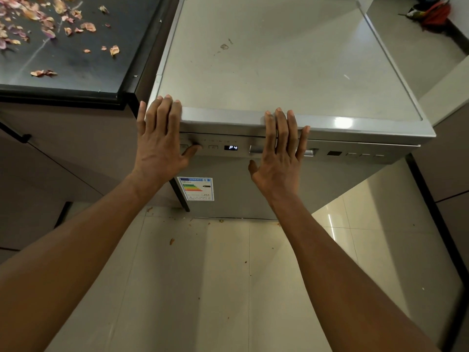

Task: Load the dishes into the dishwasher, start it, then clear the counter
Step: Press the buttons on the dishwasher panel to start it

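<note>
Left hand (158, 138) and right hand (280, 148) flat, fingers straight, fingertips on dishwasher (279, 72) top edge; left thumb at control panel (218, 147). Display (231, 147) reads P4. Door shut, likely heavy, rigid; take recessed handle (258, 149). Petal-strewn counter (63, 47) beyond, left.

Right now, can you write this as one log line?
dishwasher: door closed | display: P4 | left hand: flat on front edge, thumb at buttons | right hand: flat over handle

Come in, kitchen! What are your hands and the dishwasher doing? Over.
Left hand and right hand flat on dishwasher front edge. Door shut, display reads P4. Nothing in the way.
</note>
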The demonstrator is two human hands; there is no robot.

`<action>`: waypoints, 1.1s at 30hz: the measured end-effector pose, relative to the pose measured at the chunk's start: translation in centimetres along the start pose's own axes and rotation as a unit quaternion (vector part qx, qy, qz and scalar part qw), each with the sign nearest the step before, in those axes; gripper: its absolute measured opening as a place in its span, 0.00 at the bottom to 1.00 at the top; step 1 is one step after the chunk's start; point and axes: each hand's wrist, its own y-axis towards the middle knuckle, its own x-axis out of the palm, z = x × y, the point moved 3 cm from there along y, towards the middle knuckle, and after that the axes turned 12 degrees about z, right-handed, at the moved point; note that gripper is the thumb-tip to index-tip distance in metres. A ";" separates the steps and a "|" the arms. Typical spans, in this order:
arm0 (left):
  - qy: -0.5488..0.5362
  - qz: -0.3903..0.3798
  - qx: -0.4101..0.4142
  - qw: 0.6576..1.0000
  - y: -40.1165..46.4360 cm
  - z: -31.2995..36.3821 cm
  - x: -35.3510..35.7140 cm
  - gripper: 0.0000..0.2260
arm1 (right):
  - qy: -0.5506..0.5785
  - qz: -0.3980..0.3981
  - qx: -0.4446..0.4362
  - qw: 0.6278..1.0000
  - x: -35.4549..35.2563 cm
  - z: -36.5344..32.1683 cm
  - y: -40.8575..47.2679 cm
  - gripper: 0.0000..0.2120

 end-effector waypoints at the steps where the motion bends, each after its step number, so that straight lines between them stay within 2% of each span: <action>1: 0.003 0.000 0.000 1.000 0.0 0.0 0.0 0.44 | 0.000 -0.001 0.000 1.000 0.0 0.0 0.0 0.54; 10: 0.005 0.004 0.005 1.000 0.0 -0.1 0.0 0.45 | -0.002 0.003 0.012 1.000 -0.1 -0.2 0.1 0.52; 33: -0.001 -0.017 -0.014 1.000 0.2 0.2 -0.6 0.47 | 0.000 -0.021 0.022 1.000 -0.8 -0.5 0.2 0.55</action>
